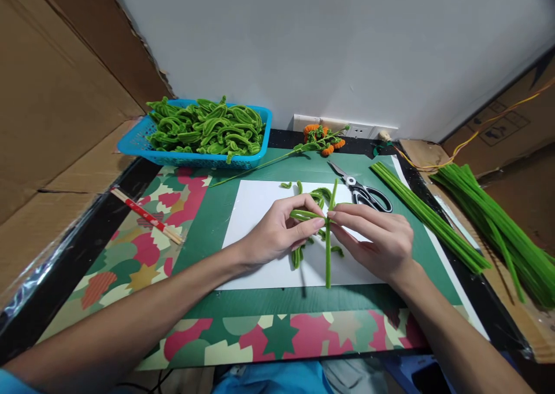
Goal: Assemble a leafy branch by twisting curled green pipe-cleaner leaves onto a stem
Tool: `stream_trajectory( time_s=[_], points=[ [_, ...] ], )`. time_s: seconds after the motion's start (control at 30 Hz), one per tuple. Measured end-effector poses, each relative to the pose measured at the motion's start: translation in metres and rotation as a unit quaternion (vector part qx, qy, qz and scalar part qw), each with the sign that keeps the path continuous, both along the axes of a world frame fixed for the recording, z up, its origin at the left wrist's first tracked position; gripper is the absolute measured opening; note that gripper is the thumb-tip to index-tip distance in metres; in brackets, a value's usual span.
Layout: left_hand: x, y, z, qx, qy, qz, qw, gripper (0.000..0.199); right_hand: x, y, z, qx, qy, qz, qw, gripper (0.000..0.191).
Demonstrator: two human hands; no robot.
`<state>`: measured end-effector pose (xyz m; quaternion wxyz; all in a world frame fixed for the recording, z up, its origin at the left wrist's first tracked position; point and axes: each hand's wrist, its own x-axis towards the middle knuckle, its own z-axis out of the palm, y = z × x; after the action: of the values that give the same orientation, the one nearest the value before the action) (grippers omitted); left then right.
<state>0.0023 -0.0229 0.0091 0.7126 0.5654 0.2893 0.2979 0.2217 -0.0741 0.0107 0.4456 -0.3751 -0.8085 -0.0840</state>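
Over a white sheet of paper [255, 220], my left hand [281, 226] pinches a looped green fuzzy stem [303, 214] between thumb and fingers. My right hand [377, 235] meets it from the right, its fingertips closed on an upright green fuzzy stem [328, 261] where it crosses the looped one. The upright stem sticks out above and below the fingertips. Short curled green pieces [321, 196] lie on the paper behind and below my hands. Black-handled scissors [359, 190] rest just beyond my right hand.
A blue basket [262, 133] heaped with green curled pieces stands at the back left. An orange flower stem [323, 139] lies near the wall. Wrapped chopsticks [147, 216] are on the left. Bundles of long green stems [429, 217] lie on the right.
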Motion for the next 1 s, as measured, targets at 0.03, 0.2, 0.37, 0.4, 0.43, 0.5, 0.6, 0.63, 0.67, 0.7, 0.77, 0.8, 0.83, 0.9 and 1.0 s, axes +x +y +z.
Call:
stream_trajectory(
  time_s=[0.03,0.2,0.37,0.4,0.43,0.5,0.6,0.63,0.67,0.7,0.77,0.8,0.83,0.9,1.0],
  points=[
    [0.0,0.0,0.0,0.007,0.005,0.003,1.0,0.032,0.001,0.0,0.0,0.002,0.0,0.003,1.0,0.018],
    [0.0,-0.001,0.001,0.058,0.035,0.032,0.997,0.024,0.005,0.001,-0.002,0.019,-0.006,0.013,1.0,0.018],
    [0.0,-0.001,0.005,0.098,0.049,0.05,0.993,0.018,0.006,0.0,-0.001,0.038,-0.036,0.007,0.999,0.017],
    [-0.001,-0.001,0.006,0.108,0.051,0.054,0.991,0.017,0.005,0.0,-0.001,0.042,-0.044,0.005,0.998,0.018],
    [-0.001,-0.001,0.008,0.119,0.054,0.057,0.99,0.017,0.005,-0.001,-0.001,0.046,-0.053,0.003,0.998,0.019],
    [-0.002,-0.002,0.01,0.149,0.062,0.059,0.985,0.016,0.004,-0.001,-0.001,0.051,-0.071,0.002,0.996,0.022],
    [-0.004,-0.004,0.012,0.223,0.074,0.066,0.97,0.012,0.005,-0.003,-0.002,0.068,-0.087,0.007,0.994,0.027],
    [-0.004,-0.006,0.013,0.262,0.072,0.075,0.96,0.009,0.005,-0.004,-0.001,0.075,-0.091,0.011,0.993,0.028],
    [-0.004,-0.008,0.012,0.306,0.068,0.086,0.946,0.006,0.006,-0.005,-0.001,0.08,-0.096,0.014,0.992,0.029],
    [-0.004,-0.009,0.011,0.355,0.06,0.098,0.928,0.004,0.007,-0.006,0.0,0.084,-0.1,0.018,0.991,0.03],
    [-0.004,-0.013,0.008,0.446,0.041,0.12,0.886,0.008,0.008,-0.01,0.003,0.081,-0.103,0.027,0.991,0.033],
    [-0.004,-0.015,0.007,0.484,0.033,0.127,0.865,0.012,0.009,-0.011,0.004,0.079,-0.103,0.031,0.991,0.034],
    [-0.004,-0.016,0.005,0.517,0.029,0.131,0.845,0.017,0.009,-0.013,0.006,0.077,-0.101,0.037,0.991,0.034],
    [-0.006,-0.018,0.002,0.572,0.029,0.139,0.808,0.026,0.007,-0.016,0.008,0.076,-0.099,0.05,0.991,0.032],
    [-0.012,-0.018,0.001,0.638,0.047,0.133,0.757,0.032,0.001,-0.02,0.013,0.061,-0.074,0.067,0.993,0.026]
  ],
)
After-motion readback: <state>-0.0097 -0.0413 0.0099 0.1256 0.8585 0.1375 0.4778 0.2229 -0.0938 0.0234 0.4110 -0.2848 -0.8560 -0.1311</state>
